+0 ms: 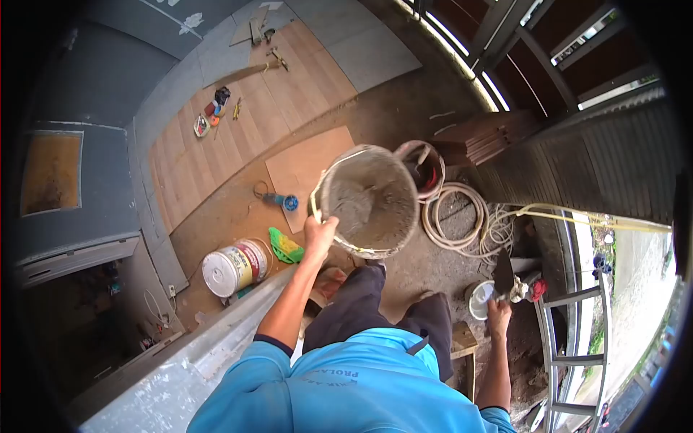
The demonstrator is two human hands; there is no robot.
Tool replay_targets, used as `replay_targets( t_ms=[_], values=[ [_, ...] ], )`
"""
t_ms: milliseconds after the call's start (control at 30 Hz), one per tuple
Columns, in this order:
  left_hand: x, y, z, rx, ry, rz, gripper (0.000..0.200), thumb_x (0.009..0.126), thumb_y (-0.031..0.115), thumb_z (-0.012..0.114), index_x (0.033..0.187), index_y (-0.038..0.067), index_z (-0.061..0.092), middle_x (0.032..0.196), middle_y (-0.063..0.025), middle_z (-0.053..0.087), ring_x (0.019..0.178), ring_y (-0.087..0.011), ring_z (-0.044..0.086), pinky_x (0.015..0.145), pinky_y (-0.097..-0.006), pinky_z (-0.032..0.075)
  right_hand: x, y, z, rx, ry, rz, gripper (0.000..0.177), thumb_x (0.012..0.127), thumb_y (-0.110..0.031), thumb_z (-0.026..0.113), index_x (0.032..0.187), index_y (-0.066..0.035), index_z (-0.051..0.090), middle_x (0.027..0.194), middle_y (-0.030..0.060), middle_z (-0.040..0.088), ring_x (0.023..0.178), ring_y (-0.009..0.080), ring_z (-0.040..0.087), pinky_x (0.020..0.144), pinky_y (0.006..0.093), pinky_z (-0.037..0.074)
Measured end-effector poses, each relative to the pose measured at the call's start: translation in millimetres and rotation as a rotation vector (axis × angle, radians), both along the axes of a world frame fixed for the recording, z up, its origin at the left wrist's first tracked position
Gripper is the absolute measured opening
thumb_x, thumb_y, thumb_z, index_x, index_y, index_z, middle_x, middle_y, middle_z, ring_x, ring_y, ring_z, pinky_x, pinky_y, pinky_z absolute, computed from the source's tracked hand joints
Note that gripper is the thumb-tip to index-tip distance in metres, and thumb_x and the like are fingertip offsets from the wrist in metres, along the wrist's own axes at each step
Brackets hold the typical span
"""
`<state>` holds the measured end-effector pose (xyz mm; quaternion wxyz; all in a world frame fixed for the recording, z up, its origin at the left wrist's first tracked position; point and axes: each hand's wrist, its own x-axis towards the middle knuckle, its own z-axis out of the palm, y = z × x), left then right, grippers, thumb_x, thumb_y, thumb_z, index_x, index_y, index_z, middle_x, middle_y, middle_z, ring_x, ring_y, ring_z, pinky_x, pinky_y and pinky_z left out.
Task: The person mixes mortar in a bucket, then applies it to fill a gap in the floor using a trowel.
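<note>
My left hand (pixel 320 232) is closed on the near-left rim and handle of a bucket (pixel 369 160), its mouth facing up toward me. Wet grey mortar (pixel 354 207) lies in the bottom and is smeared over the inner wall. Off to the right, my right hand (pixel 498 316) grips the handle of a trowel (pixel 503 273), its dark pointed blade directed away from me. A small white pail (pixel 478 300) stands just left of that hand. Beyond the held bucket sits a second bucket (pixel 420 164) with something red inside.
Coiled hose (pixel 453 232) lies on the floor at right, near a metal ladder (pixel 575 359). To the left are an angle grinder (pixel 278 198), a green bag (pixel 286 247) and a paint bucket (pixel 234 267). Wood-look tiles (pixel 216 162) carry a hammer (pixel 277 58) and small tools.
</note>
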<state>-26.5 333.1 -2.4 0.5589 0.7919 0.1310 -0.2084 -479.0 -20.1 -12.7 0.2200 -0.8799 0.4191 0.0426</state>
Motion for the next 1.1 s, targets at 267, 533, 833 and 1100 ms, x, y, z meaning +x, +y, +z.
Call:
replay_targets(
  t_ms=[267,533,833,1100],
  values=[
    [148,111,13,0.101,0.016,0.5,0.029,0.072,0.011,0.068,0.098,-0.002,0.061,0.073,-0.0065,0.058,0.05,-0.019,0.057,0.037,-0.0335,0.049,-117,26,-126,0.158,0.721,0.214,0.022,0.079,-0.03,0.064,0.085,-0.014,0.078,0.082,0.0151,0.074,0.076,0.0324,0.074,0.069,0.0444,0.058],
    [280,244,-19,-0.035,0.142,0.85,0.051,0.07,0.004,0.065,0.119,-0.001,0.053,0.103,-0.0178,0.061,0.08,-0.0355,0.067,0.061,-0.0598,0.058,187,-11,-132,0.632,0.828,0.567,0.031,0.076,-0.041,0.066,0.084,-0.014,0.077,0.079,0.0096,0.075,0.074,0.0268,0.074,0.066,0.0402,0.058],
    [404,223,-34,-0.017,0.223,1.19,0.059,0.07,0.003,0.068,0.125,-0.004,0.047,0.126,-0.024,0.049,0.107,-0.0458,0.056,0.087,-0.0685,0.05,592,-172,-102,0.268,0.533,0.222,0.032,0.089,-0.028,0.054,0.09,-0.002,0.073,0.083,0.0252,0.071,0.075,0.0342,0.074,0.067,0.0429,0.058],
    [610,191,-105,-0.132,0.432,1.249,0.071,0.07,0.005,0.069,0.134,-0.004,0.039,0.123,-0.0254,0.043,0.104,-0.0452,0.052,0.098,-0.069,0.044,902,-251,-29,0.558,0.354,-0.53,0.018,0.088,-0.017,0.063,0.081,-0.001,0.061,0.063,0.0129,0.059,0.047,0.0248,0.058,0.04,0.0422,0.045]
  ],
)
